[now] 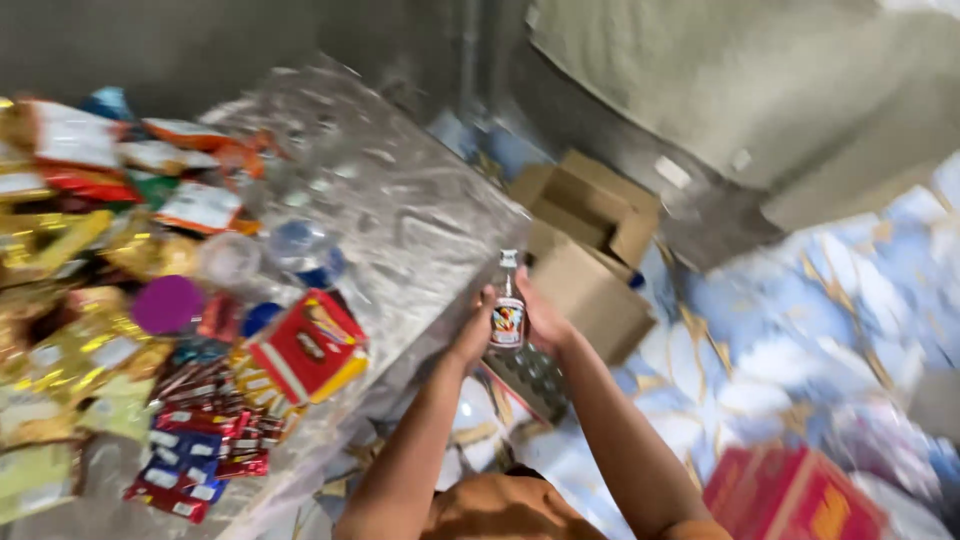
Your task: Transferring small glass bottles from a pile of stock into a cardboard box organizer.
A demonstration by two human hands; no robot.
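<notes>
Both of my hands hold up one small clear bottle (508,312) with a white cap and a red and orange label. My left hand (476,328) wraps its left side and my right hand (541,315) cups its right side. The bottle is upright, just off the edge of a counter covered in clear plastic (400,215). Below my hands an open carton (530,382) shows the tops of several similar bottles.
Snack packets, sweets and a red box (308,347) lie piled on the counter's left part. An open brown cardboard box (590,245) stands on the blue patterned floor behind my hands. A red carton (790,497) sits at the lower right.
</notes>
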